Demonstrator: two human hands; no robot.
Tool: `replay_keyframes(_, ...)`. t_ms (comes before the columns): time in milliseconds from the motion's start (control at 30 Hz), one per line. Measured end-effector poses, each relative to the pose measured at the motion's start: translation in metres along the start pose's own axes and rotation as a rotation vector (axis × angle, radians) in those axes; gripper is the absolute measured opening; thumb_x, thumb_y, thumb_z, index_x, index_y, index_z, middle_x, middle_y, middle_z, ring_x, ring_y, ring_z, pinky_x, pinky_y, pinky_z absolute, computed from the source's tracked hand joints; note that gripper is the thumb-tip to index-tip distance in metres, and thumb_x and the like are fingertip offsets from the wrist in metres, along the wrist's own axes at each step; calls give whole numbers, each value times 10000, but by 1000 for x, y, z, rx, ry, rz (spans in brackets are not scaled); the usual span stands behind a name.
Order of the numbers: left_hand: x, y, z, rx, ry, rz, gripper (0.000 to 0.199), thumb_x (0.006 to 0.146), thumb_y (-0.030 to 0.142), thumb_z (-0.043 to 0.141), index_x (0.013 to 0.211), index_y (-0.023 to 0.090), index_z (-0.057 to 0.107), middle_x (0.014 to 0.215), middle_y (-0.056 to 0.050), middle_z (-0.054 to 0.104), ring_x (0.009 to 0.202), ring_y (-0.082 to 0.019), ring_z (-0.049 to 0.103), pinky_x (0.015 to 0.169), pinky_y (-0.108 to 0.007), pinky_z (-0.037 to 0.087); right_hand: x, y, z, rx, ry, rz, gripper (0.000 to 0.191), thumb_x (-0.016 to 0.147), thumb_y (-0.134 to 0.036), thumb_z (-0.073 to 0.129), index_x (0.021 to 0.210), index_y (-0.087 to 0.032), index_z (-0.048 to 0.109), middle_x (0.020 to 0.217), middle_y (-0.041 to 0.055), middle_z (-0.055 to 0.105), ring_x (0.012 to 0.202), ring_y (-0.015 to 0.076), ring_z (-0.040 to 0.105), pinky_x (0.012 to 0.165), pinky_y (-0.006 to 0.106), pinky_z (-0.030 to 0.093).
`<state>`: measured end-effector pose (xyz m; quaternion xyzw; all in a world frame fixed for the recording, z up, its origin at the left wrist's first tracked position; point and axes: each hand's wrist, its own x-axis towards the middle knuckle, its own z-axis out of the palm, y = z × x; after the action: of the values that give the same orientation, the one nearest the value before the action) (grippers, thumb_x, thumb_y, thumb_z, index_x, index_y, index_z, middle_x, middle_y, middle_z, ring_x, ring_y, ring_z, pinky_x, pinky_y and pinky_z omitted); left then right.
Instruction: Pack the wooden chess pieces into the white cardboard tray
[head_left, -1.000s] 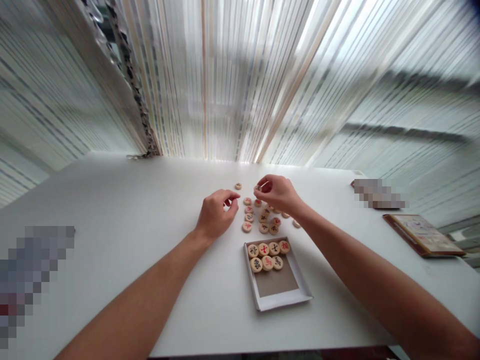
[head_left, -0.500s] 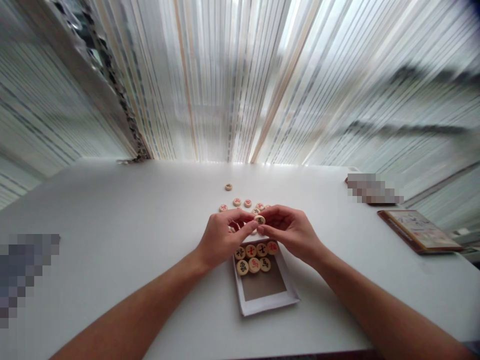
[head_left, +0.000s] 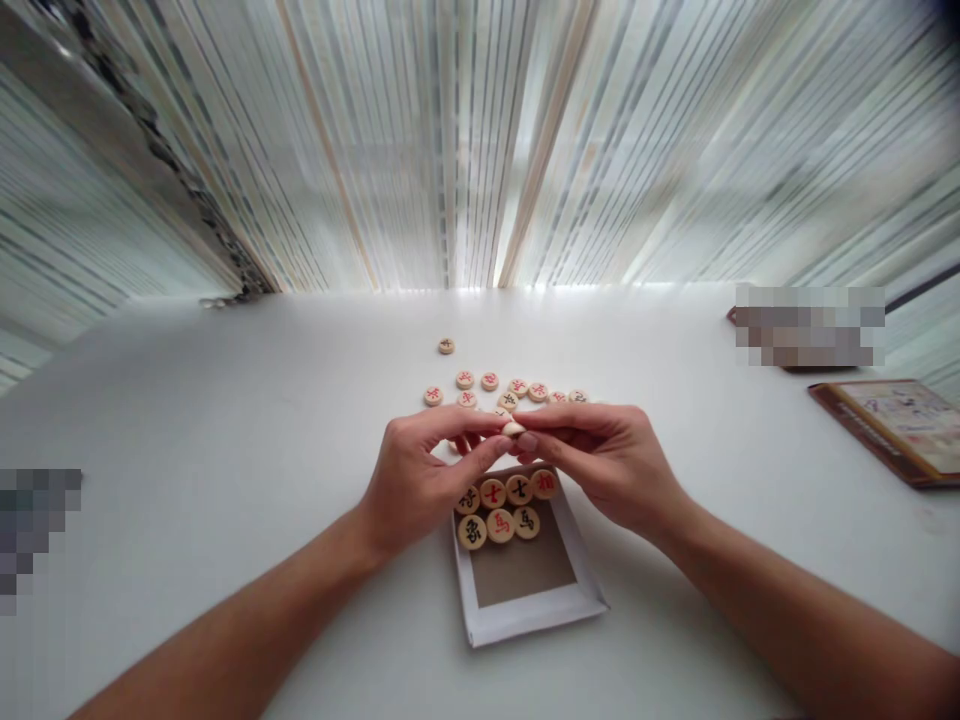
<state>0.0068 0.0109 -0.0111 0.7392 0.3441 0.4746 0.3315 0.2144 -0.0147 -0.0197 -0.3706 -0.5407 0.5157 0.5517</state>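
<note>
Between my fingertips is a round wooden Chinese chess piece point(head_left: 513, 430), now tilted so that its marked face is out of sight. My left hand point(head_left: 427, 465) pinches it from the left, and my right hand point(head_left: 600, 450) grips it from the right. Just below my hands lies a shallow white box point(head_left: 536, 620) with a brown bottom. Two rows of pieces sit in its far part, among them a red-marked piece point(head_left: 500, 525) and a black-marked piece point(head_left: 526, 522). My left fingers partly cover the box's far left corner.
Beyond my hands, several loose chess pieces point(head_left: 490, 381) are scattered on the white table point(head_left: 337, 370), one piece point(head_left: 446, 345) farther off. A brown-edged flat box point(head_left: 892, 430) lies at the right. Striped string curtains point(head_left: 420, 150) hang behind the table.
The held piece has turned from showing a black-marked face to showing a plain side. Both hands still hold it. The view has shifted slightly, revealing more loose pieces behind my hands.
</note>
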Motion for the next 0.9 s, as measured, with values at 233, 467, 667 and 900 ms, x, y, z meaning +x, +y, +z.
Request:
replay_keyframes(233,-1,4,1,-205,-57,-125,92,919,182,796,970,197,871,861,-35,860,762,-168,811,699,-233,666,-2,-8,4,-1,-11,65,183,851,-283,918,1030,-257,891,900,60,869,784,254,855,755,382,759)
replay_keyframes(467,2,6,0,-395,-107,-305,118,940,223,769,913,158,863,727,-42,810,630,-144,760,589,-195,648,0,-11,3,-45,-36,108,218,847,-324,924,1037,-221,891,835,75,862,689,213,836,637,272,723)
replay_keyframes(667,3,9,1,-467,-96,-327,87,911,186,801,935,148,875,745,-35,821,632,-111,752,595,-144,622,-1,-11,4,-15,-18,103,161,853,-258,915,1012,-245,896,842,62,865,687,172,829,655,207,701)
replay_keyframes(900,-2,5,3,-423,-64,-330,152,827,189,904,975,163,879,947,-74,871,847,-167,819,763,-191,659,0,-14,7,-65,16,-4,162,821,-185,928,946,-285,902,914,37,868,820,153,819,719,188,689)
